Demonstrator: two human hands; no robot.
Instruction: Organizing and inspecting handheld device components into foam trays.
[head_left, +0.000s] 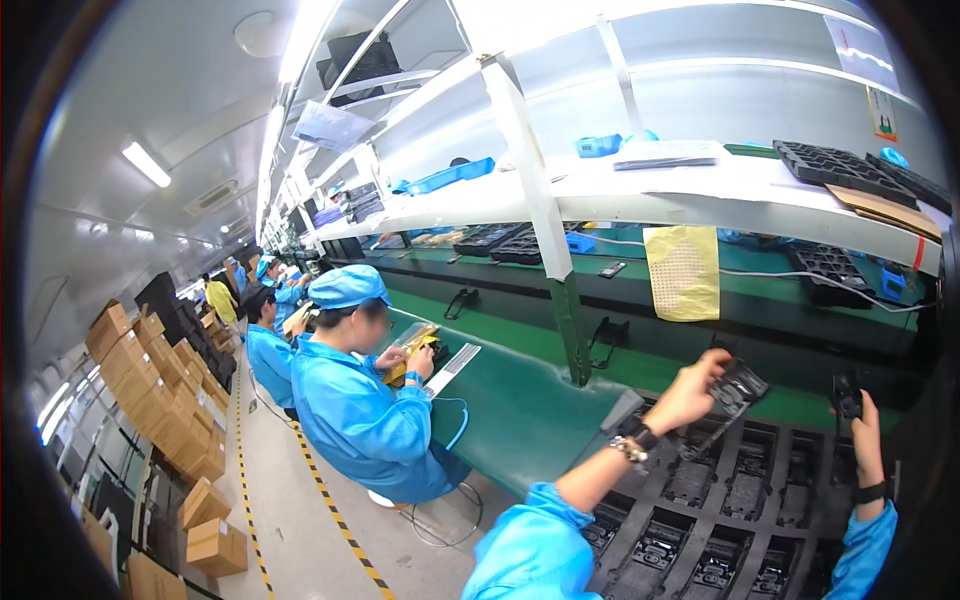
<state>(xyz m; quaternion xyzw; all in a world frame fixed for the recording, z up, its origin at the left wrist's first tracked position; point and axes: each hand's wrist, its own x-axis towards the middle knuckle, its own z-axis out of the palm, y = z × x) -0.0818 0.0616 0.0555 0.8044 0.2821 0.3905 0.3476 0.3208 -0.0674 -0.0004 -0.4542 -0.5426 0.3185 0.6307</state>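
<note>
My left hand [688,392], with a dark band and a beaded bracelet at the wrist, pinches a thin black rectangular part [738,388] by its edge. That part looks like a small device frame and is held tilted above the black compartment tray [715,518]. Several similar black parts lie in the tray's pockets. At the far right, my right hand [868,440] is closed around a small black part [848,396], held upright above the tray's right side. Its exact kind is too dark to tell.
A green bench [500,432] runs left to a co-worker in a blue smock [365,405], who handles a yellow and black item beside a white strip [455,368]. A green post [570,325] stands ahead. A yellow sheet [682,272] hangs from the shelf. Cartons [160,400] are stacked far left.
</note>
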